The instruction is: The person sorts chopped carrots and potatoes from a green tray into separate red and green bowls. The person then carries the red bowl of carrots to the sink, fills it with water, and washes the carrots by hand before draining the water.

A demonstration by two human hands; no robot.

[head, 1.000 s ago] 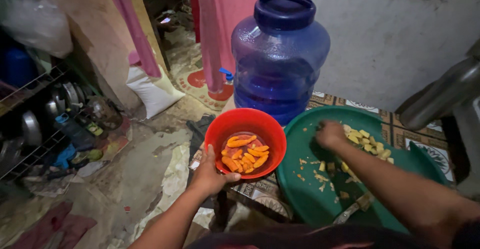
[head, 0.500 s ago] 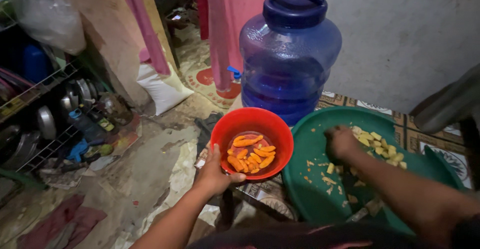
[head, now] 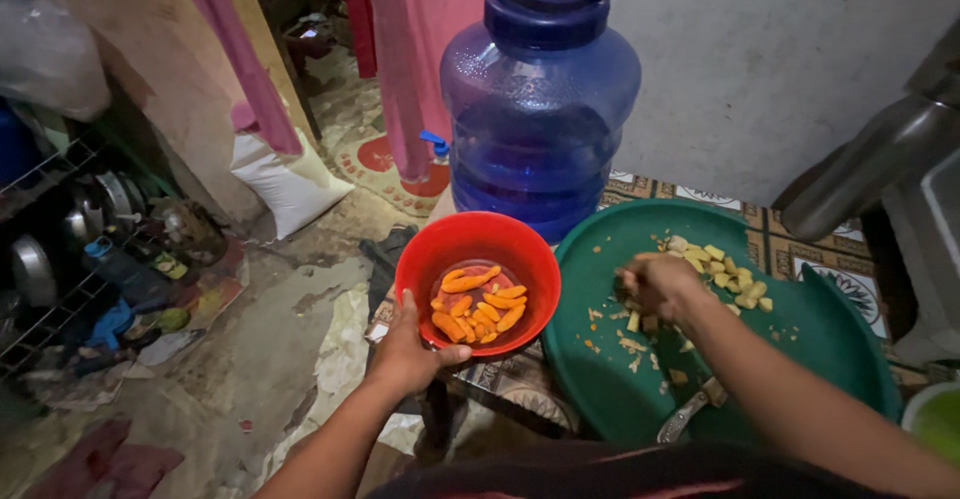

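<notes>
My left hand grips the near rim of a red bowl that holds several orange peeled pieces in a little water. The bowl hangs at the left edge of a big round green tray. My right hand rests on the tray with its fingers curled over pale yellow cut pieces scattered at the tray's far side. Whether it holds a piece I cannot tell. Small scraps litter the tray's middle. A knife lies on the tray near my right forearm.
A large blue water jug with a tap stands just behind the bowl. Pink cloth hangs behind it. A rack with metal pots stands at the left, a white sack on the dirty floor, a steel pipe at the right.
My right hand has drawn back from the far side of the tray toward its middle, fingers more curled. The red bowl stays in my left hand; the view shifted slightly.
</notes>
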